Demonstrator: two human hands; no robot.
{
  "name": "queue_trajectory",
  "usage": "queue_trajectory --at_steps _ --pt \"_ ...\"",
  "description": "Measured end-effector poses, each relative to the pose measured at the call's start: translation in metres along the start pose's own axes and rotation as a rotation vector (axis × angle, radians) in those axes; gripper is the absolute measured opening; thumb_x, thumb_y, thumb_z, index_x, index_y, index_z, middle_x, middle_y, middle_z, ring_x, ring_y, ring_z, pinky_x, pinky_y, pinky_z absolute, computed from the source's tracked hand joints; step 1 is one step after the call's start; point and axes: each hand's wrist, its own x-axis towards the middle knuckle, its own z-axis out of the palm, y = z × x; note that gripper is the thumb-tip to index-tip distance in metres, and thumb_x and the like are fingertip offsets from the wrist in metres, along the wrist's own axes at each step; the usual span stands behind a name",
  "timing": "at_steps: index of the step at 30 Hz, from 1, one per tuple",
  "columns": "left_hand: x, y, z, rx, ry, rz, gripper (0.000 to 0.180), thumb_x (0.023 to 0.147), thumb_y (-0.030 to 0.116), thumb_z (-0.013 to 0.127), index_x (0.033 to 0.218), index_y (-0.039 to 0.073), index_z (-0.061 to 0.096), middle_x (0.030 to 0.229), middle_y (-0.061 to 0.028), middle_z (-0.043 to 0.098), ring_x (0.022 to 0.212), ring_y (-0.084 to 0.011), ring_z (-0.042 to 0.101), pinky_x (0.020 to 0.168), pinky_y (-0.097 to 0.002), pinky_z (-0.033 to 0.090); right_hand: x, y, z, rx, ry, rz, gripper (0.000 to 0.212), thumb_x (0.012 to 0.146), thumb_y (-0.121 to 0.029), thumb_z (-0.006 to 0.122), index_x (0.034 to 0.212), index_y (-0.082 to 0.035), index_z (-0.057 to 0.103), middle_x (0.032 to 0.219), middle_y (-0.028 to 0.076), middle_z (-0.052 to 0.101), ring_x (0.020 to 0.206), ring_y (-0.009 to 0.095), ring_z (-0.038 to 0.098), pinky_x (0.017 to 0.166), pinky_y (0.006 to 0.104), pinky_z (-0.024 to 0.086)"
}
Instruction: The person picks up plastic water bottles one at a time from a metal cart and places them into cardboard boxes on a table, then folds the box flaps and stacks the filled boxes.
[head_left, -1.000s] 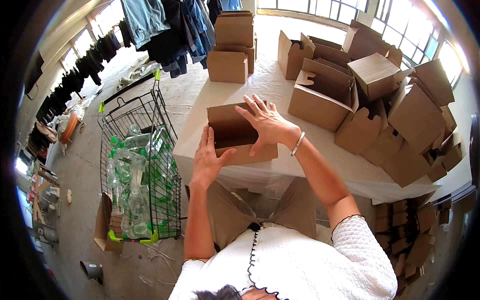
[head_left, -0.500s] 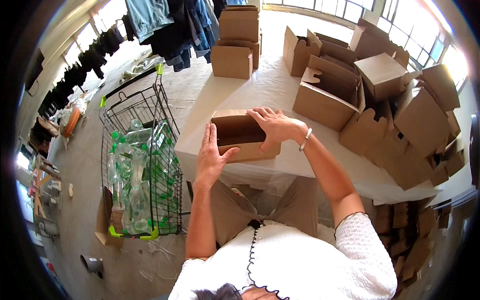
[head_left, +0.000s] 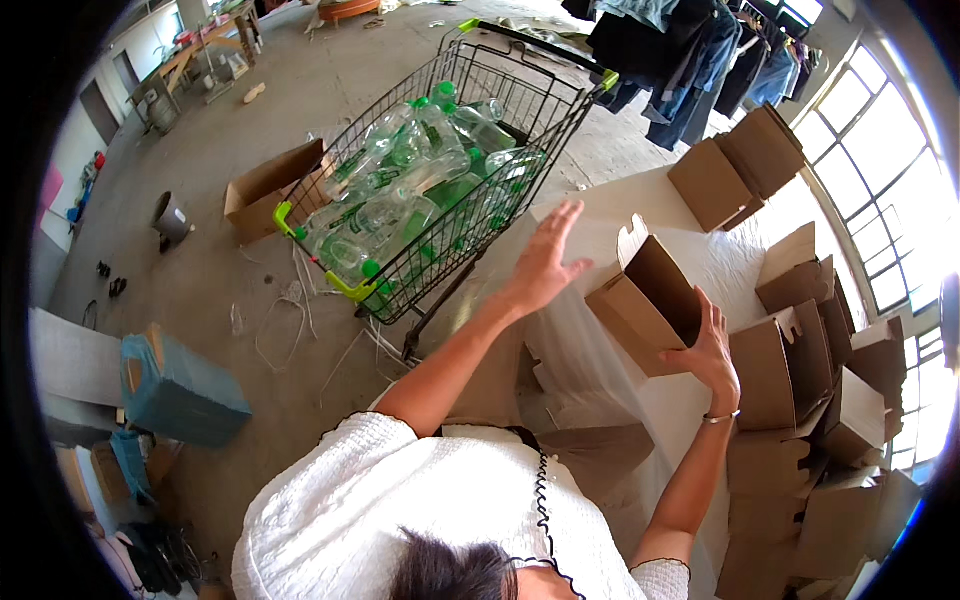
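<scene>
An open-topped brown cardboard box (head_left: 632, 315) stands on the white-covered table (head_left: 655, 395) in front of me, one end flap with a cut-out sticking up. My right hand (head_left: 708, 348) grips its right end, thumb along the near side and fingers over the far edge. Off the box's left end, my left hand (head_left: 545, 265) is raised with fingers stretched out and nothing in it. It is between the box and a black wire shopping cart (head_left: 520, 205) with green corner pieces. Clear plastic bottles (head_left: 405, 150) with green caps fill the cart.
Several open cardboard boxes (head_left: 770, 370) crowd the table's right side; another box (head_left: 710, 185) stands at its far end. Clothes (head_left: 690, 60) hang beyond. On the floor are a cardboard box (head_left: 265, 190), a grey bucket (head_left: 170, 215), loose strings (head_left: 290, 310) and a blue-wrapped bundle (head_left: 185, 395).
My view has swung left, bringing the cart nearer the middle. My left hand has come off the box and reaches toward the cart; my right hand stays on the box.
</scene>
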Motion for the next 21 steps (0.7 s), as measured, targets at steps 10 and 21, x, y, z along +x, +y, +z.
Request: queue_trajectory --at_steps 10,21 --pt "-0.017 -0.092 -0.098 0.108 0.384 -0.178 0.066 0.090 0.020 0.071 0.149 0.002 0.047 0.152 -0.0228 0.048 0.141 -0.0375 0.046 0.118 -0.0440 0.035 0.004 0.005 0.011 0.028 0.083 -0.069 0.125 0.052 -0.016 0.095 0.160 -0.016 0.032 0.149 0.013 0.046 0.141 0.037 0.040 0.121 0.0473 0.033" --pt "-0.028 -0.185 -0.187 0.476 -0.042 -0.822 0.062 0.082 0.036 0.081 0.126 -0.004 0.062 0.117 -0.0264 0.070 0.113 -0.0407 0.066 0.095 -0.0493 0.051 0.003 0.008 0.011 0.015 0.068 -0.053 0.124 0.053 -0.014 0.093 0.160 -0.016 0.030 0.150 0.014 0.045 0.141 0.037 0.039 0.121 0.0482 0.033"
